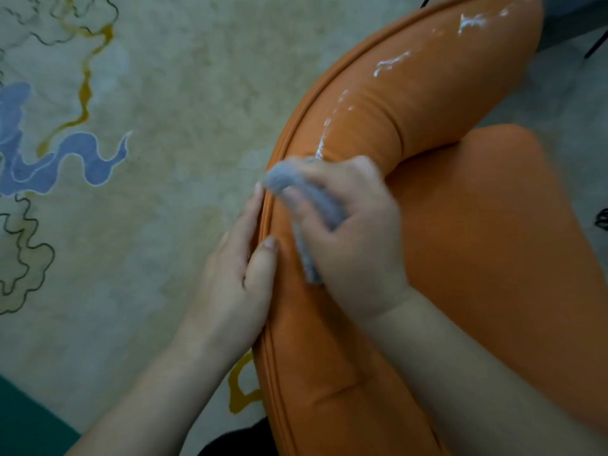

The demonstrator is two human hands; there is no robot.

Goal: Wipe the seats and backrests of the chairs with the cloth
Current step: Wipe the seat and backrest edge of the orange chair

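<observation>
Right hand (pixel 348 232): grip closed round a bunched grey cloth (pixel 306 199), pressed to the top of the orange chair's backrest (pixel 411 103). Left hand (pixel 237 281): grip loose, fingers straight along the backrest's outer edge, thumb on top, bracing. White smears (pixel 391 62): still streaked along the backrest beyond the cloth. Seat (pixel 493 241): no smears visible. Risk: the small wad may only spread the residue, or skip the piped seam. Patterned rug (pixel 131 225): drips could land there.

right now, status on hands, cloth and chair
Left hand braces orange backrest edge, fingers straight. Right hand grips grey cloth, on the backrest. White streaks ahead, unwiped. Nothing in the way.
</observation>
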